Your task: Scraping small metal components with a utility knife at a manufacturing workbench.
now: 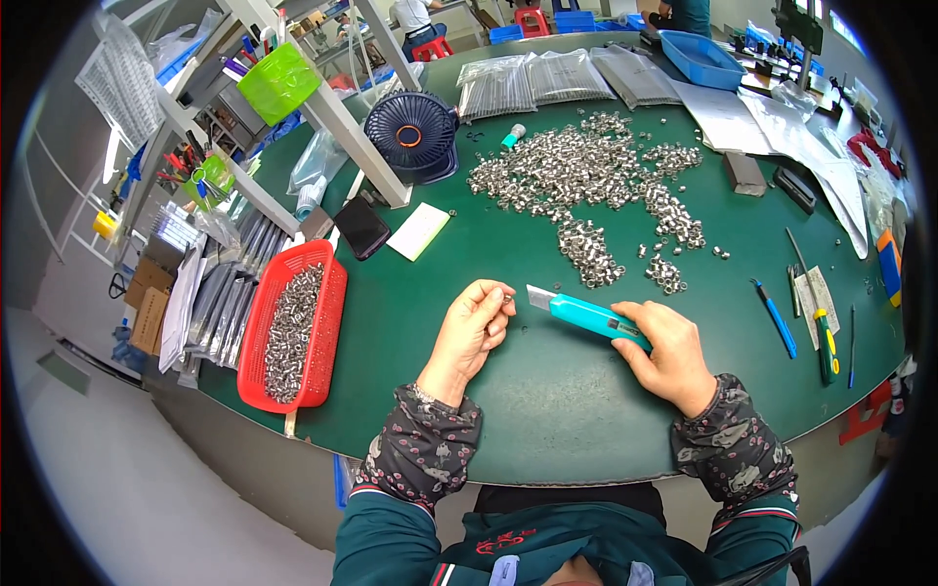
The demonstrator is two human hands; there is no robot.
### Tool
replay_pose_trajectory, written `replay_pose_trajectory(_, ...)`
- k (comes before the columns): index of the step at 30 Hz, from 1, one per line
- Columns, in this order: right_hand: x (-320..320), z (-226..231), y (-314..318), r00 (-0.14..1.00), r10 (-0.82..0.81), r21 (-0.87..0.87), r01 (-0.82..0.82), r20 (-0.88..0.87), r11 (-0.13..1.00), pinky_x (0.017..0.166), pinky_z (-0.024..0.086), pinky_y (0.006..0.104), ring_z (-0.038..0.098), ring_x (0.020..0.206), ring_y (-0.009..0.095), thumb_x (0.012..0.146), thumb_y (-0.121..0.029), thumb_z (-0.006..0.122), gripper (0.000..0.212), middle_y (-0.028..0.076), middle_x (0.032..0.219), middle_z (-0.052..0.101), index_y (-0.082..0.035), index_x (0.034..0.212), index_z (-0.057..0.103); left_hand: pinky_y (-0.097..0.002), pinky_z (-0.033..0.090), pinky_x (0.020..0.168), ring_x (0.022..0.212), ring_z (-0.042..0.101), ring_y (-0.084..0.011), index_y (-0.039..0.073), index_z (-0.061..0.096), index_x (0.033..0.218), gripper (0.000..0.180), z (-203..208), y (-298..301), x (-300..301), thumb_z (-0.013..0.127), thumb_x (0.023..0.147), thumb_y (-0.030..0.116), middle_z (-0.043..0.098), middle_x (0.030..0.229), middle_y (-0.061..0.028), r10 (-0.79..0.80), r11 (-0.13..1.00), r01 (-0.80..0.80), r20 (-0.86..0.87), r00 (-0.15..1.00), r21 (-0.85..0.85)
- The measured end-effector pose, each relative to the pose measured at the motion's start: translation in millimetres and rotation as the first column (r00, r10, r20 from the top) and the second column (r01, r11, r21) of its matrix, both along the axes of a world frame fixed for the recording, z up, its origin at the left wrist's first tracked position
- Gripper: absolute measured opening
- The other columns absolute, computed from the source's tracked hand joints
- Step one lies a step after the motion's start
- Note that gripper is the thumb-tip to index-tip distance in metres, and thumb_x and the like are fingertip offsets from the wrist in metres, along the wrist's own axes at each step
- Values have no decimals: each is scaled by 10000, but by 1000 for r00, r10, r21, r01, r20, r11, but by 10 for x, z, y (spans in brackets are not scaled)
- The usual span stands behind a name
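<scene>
The left hand (pixel 473 330), curled nearly closed, pinches a small metal piece (pixel 507 299). The right hand (pixel 672 354) is wrapped around a teal utility knife (pixel 584 317), its blade (pixel 539 297) pointing toward the piece, just apart from it. On the green worktop (pixel 410 303), a heap of metal rings (pixel 572 166) lies beyond, and a filled red basket (pixel 330 342) stands left

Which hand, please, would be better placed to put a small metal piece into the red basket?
Probably the left hand: it appears to pinch a small metal piece and is nearer the red basket, while the right hand holds a teal utility knife.
</scene>
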State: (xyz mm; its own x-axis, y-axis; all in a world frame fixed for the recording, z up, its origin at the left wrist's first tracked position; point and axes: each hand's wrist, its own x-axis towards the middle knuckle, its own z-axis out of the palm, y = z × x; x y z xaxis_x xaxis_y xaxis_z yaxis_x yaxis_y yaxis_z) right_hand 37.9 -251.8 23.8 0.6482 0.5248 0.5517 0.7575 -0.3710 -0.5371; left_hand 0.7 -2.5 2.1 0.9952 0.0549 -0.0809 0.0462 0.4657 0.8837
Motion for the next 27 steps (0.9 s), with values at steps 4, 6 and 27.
replay_pose_trajectory(4,-5,1,-3,999,7,-32,-8,-37,999,564,419,349,519,633,284,671,-91,625,305,117,700,520,-35,960,545,-133,256,360,477,349,-26,23,529,926,140,14,-5,-4,463,878,137,506,751,-32,-20,999,20,8,1000,-27)
replay_pose_trajectory(6,-4,-2,1,1000,12,-23,-13,-21,1000,534,412,360,512,629,271,683,-103,623,291,96,676,499,-62,955,529,-133,256,360,478,349,-26,22,529,928,141,11,-7,-3,464,877,135,505,755,-32,-27,999,28,10,1000,-42)
replay_pose_trajectory(27,-10,0,-5,996,42,35,-40,-74,999,567,423,362,524,645,286,715,-117,600,279,112,693,520,-48,978,537,-134,246,354,454,337,-23,19,520,887,149,-16,-27,-25,472,876,159,501,715,-29,-40,999,40,-38,998,3)
